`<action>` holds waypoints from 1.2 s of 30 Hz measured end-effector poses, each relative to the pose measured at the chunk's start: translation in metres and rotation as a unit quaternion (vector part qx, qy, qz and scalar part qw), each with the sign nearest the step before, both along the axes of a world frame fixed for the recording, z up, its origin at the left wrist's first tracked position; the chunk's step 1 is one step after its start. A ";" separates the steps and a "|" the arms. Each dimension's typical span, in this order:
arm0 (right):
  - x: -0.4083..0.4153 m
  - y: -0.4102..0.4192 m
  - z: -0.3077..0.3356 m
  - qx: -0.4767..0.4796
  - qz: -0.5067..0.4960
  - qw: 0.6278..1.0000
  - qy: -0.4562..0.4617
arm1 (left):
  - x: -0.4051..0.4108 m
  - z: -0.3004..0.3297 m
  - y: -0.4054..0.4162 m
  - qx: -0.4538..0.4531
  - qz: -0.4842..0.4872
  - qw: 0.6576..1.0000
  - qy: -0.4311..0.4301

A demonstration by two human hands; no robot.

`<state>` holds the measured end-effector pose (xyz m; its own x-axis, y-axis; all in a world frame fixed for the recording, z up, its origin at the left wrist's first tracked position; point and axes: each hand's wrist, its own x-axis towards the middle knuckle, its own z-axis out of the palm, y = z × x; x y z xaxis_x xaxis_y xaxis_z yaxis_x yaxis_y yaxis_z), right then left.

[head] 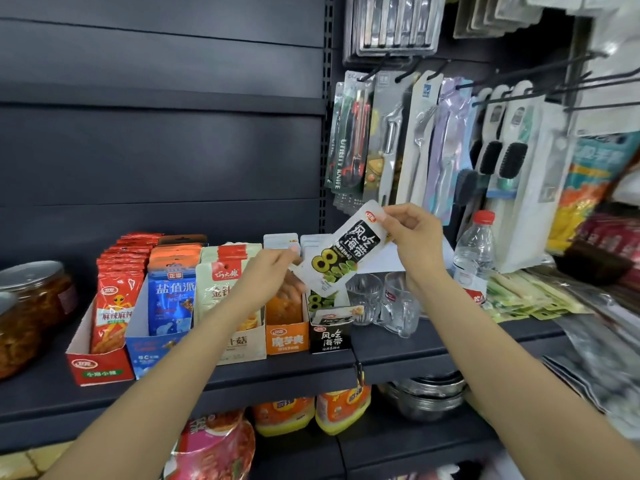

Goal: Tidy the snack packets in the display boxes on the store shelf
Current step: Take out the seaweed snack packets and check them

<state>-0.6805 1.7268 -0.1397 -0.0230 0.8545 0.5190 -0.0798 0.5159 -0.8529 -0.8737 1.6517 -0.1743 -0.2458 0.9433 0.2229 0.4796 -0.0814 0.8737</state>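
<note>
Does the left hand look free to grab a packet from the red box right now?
Probably not yet. The left hand is pinching the lower corner of the white kelp packet, which the right hand holds at the top. The red box stands open and unblocked farther left, so letting go should suffice.

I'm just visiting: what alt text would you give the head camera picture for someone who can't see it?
Two bare hands hold a white-and-black seaweed snack packet above a row of display boxes on a dark store shelf: the right hand pinches its top corner, the left hand its lower edge.
</note>
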 end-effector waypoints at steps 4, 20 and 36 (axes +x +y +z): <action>0.003 -0.003 -0.002 -0.032 -0.007 0.999 0.035 | 0.005 0.006 -0.007 -0.002 -0.035 0.990 -0.139; 0.005 -0.014 -0.013 -0.143 0.137 0.980 0.014 | -0.005 0.004 -0.019 0.085 0.022 0.985 -0.148; 0.011 -0.009 -0.029 -0.064 0.148 0.984 -0.070 | -0.014 -0.002 -0.023 0.101 0.025 0.992 -0.075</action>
